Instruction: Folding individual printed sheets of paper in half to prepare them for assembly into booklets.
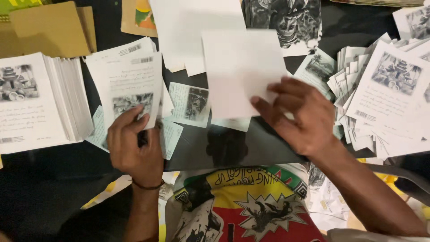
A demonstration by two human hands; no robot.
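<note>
A dark worktop carries printed paper in heaps. Two large heaps can be counted: a thick squared stack of printed sheets at the left, each with a grey picture above lines of writing, and a loose fanned pile at the right, its leaves slipping over one another so that their number cannot be told. Between them lie several blank white sheets, overlapping, and one large black-and-white picture at the top, cut off by the frame edge. Two brown card pieces sit at the top left, with a third, colour-printed one beside them.

The right hand rests on a blank white sheet in the middle, fingers spread and bent, pinching its lower right edge; the hand covers that corner. The left hand lies on a printed card that tops a few small cards, fingers curled loosely over its lower edge, thumb against it. A thin dark band circles the left wrist.

About three small picture cards lie half buried under both held sheets. The writing on all sheets is too blurred to make out. The person's bright printed shirt fills the bottom.
</note>
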